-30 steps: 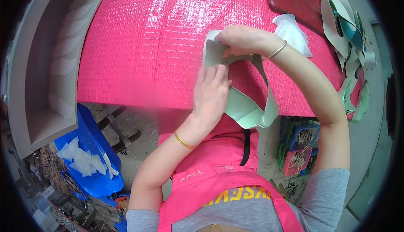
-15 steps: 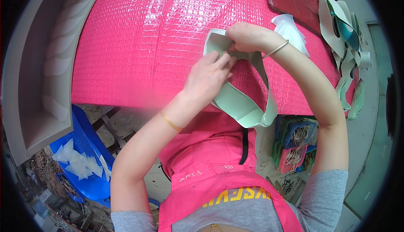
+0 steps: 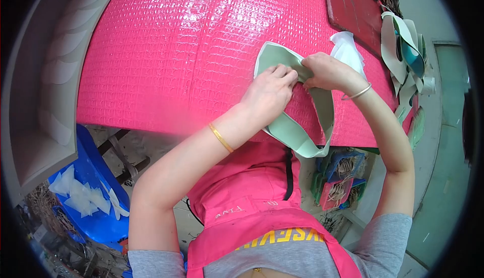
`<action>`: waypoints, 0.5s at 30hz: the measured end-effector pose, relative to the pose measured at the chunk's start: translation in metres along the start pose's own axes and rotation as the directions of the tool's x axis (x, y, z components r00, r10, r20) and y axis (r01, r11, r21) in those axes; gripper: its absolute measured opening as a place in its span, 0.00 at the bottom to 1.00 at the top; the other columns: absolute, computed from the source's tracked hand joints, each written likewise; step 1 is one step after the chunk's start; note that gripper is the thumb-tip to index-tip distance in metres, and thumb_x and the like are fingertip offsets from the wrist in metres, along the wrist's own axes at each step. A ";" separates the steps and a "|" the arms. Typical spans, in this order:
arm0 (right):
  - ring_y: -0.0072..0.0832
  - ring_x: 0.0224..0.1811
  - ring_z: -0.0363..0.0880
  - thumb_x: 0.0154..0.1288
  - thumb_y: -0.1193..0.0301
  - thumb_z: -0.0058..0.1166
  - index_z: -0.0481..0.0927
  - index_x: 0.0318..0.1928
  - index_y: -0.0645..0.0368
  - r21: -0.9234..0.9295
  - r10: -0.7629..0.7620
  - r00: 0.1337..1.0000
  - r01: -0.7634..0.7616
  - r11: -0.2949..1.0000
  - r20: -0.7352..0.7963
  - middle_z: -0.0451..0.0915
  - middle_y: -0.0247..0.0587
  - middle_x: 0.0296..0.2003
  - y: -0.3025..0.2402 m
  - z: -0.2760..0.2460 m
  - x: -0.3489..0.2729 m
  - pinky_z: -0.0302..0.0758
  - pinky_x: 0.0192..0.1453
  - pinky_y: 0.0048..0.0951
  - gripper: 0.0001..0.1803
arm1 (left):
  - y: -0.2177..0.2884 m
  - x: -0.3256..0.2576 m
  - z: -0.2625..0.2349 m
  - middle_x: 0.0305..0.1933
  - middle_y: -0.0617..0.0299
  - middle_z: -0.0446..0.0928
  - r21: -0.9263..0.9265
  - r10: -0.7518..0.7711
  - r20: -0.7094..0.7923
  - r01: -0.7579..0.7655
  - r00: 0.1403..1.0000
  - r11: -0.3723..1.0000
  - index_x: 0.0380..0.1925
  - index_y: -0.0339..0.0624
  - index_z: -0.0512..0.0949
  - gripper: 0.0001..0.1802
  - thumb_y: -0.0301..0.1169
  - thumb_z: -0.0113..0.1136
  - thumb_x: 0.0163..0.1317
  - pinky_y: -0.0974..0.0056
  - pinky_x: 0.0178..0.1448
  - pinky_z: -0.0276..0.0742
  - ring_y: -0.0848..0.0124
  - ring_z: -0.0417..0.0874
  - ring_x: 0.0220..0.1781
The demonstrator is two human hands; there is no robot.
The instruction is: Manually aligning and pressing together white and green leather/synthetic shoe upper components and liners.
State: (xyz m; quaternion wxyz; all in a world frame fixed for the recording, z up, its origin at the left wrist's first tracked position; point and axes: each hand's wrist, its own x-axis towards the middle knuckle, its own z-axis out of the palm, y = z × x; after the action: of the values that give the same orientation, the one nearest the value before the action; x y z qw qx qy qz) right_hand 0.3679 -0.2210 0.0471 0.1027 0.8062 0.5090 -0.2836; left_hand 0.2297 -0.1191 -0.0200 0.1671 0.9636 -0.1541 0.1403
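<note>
Head: green piece [image 3: 292, 134] in left hand [image 3: 272, 92], right hand [image 3: 330, 71].

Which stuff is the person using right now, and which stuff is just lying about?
In use:
pale green piece, with the left hand and right hand on it
pink table beneath

Seemingly just lying about, as no hand touches them:
white sheets on the table
dark red board
blue tub holding white scraps

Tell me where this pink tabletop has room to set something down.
Bare pink tabletop stretches between the grey box and the left hand, and beyond the pale green piece. The right is crowded: right hand, white sheets, dark red board and piled pieces.
</note>
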 end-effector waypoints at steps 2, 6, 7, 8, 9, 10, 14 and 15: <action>0.47 0.34 0.75 0.39 0.67 0.62 0.73 0.32 0.67 -0.011 0.027 0.990 -0.026 1.000 0.140 0.75 0.55 0.27 -0.001 -0.011 -0.001 0.70 0.40 0.38 0.19 | 0.002 0.000 -0.003 0.41 0.56 0.69 -0.094 -0.047 -0.024 0.044 0.999 0.995 0.37 0.33 0.72 0.16 0.30 0.53 0.48 0.64 0.50 0.67 0.64 0.69 0.44; 0.46 0.34 0.75 0.41 0.68 0.61 0.73 0.31 0.67 0.098 -0.100 0.989 0.089 0.991 0.112 0.75 0.55 0.27 0.007 -0.012 -0.014 0.70 0.38 0.37 0.18 | 0.013 -0.004 0.008 0.40 0.55 0.68 -0.112 -0.158 -0.191 0.139 0.969 0.984 0.37 0.33 0.71 0.15 0.28 0.52 0.49 0.63 0.51 0.67 0.63 0.69 0.43; 0.46 0.34 0.75 0.41 0.68 0.61 0.73 0.31 0.67 0.096 -0.095 0.989 0.084 0.992 0.113 0.75 0.55 0.27 0.005 -0.009 -0.015 0.70 0.38 0.37 0.18 | 0.017 -0.005 0.009 0.41 0.54 0.68 -0.080 -0.189 -0.216 0.176 0.958 0.981 0.38 0.33 0.71 0.15 0.28 0.52 0.49 0.62 0.50 0.68 0.62 0.69 0.44; 0.46 0.35 0.75 0.41 0.69 0.60 0.73 0.31 0.67 0.042 -0.028 0.986 0.021 0.999 0.163 0.75 0.55 0.28 0.000 -0.006 -0.015 0.71 0.39 0.39 0.17 | 0.018 -0.004 0.010 0.41 0.53 0.68 -0.051 -0.219 -0.242 0.213 0.945 0.976 0.38 0.33 0.71 0.15 0.28 0.52 0.49 0.62 0.49 0.69 0.62 0.69 0.45; 0.46 0.36 0.75 0.41 0.69 0.59 0.74 0.31 0.66 -0.013 0.044 0.977 -0.042 0.999 0.210 0.75 0.56 0.28 -0.003 -0.003 -0.019 0.71 0.40 0.40 0.16 | 0.017 -0.001 0.006 0.41 0.53 0.68 -0.056 -0.214 -0.242 0.207 0.946 0.977 0.38 0.33 0.71 0.15 0.28 0.52 0.49 0.62 0.49 0.69 0.62 0.69 0.45; 0.47 0.35 0.75 0.43 0.73 0.56 0.72 0.30 0.66 0.034 0.005 0.985 -0.011 0.999 0.172 0.75 0.55 0.27 -0.002 0.003 -0.027 0.71 0.40 0.40 0.12 | 0.015 0.003 -0.005 0.40 0.53 0.69 -0.182 -0.283 -0.046 0.270 0.958 0.945 0.39 0.33 0.71 0.16 0.28 0.53 0.48 0.61 0.47 0.70 0.61 0.69 0.46; 0.45 0.33 0.74 0.43 0.78 0.50 0.69 0.29 0.64 0.156 -0.022 0.990 0.043 0.987 -0.136 0.73 0.51 0.26 0.003 0.030 -0.054 0.70 0.36 0.41 0.09 | -0.003 0.056 -0.051 0.36 0.53 0.71 -0.231 -0.143 -0.050 0.128 0.988 0.964 0.39 0.35 0.72 0.17 0.27 0.55 0.47 0.58 0.39 0.73 0.60 0.73 0.43; 0.45 0.33 0.74 0.43 0.78 0.50 0.69 0.29 0.64 0.151 -0.023 0.990 0.044 0.988 -0.136 0.73 0.51 0.26 -0.006 0.032 -0.059 0.70 0.36 0.41 0.09 | -0.008 0.077 -0.043 0.36 0.53 0.71 -0.232 -0.145 -0.055 0.129 0.988 0.964 0.39 0.35 0.72 0.17 0.27 0.55 0.47 0.58 0.39 0.73 0.60 0.73 0.43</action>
State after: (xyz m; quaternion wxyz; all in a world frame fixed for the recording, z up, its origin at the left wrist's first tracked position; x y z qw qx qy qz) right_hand 0.3319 -0.2780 0.0546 0.0011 0.8202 0.5048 -0.2691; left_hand 0.2932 -0.1159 0.0415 0.2910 0.9409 -0.0961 0.1440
